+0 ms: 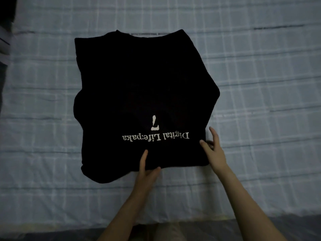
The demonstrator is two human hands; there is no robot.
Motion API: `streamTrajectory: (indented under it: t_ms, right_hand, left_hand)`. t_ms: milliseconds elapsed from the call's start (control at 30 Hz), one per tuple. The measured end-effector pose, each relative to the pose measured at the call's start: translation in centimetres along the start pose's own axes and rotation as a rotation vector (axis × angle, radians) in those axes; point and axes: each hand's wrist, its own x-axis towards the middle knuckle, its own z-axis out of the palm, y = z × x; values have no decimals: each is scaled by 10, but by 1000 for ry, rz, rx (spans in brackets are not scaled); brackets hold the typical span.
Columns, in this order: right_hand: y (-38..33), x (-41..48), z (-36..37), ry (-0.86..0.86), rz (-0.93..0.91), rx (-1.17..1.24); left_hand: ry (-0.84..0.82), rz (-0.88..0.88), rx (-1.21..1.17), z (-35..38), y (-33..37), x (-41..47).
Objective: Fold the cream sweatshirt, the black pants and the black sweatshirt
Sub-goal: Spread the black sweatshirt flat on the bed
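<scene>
- Two bare hands met the black sweatshirt (142,94) along its near side, which lay flat in a rough folded block at the middle of the view, on a pale blue checked bedsheet (260,75).
- Our left hand (147,169) sat at the sweatshirt's 6 o'clock edge. One finger lay straight on top of the cloth and the thumb rested against the near hem.
- Its other fingers were hidden by the dark fabric, so we could not tell whether that hand gripped the hem or only pressed on it.
- Our right hand (214,150) was at the sweatshirt's 4 o'clock corner, with the fingers straight and spread and nothing held. The thumb tip touched the cloth, and the longest finger pointed toward 12 o'clock just beside the right edge.
- White lettering (155,136) reading "Digital Life:paka" ran across the near part of the sweatshirt, upside down to us, between the two hands and toward 12 o'clock from them.
- One small white figure (154,122) stood just toward 12 o'clock from the lettering.
- The neck opening lay at the far, 12 o'clock edge, and the left side at 9 o'clock bulged unevenly.
- At 10 o'clock in the view, a dark shape (7,11) filled the corner, too dim to name.
</scene>
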Motion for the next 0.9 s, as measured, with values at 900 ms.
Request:
streamTrajectory:
  t_ms: [900]
  right_hand:
    - [-74,27,120,79,-781,-856]
  left_hand:
    - [518,770,1229,-77,98,72]
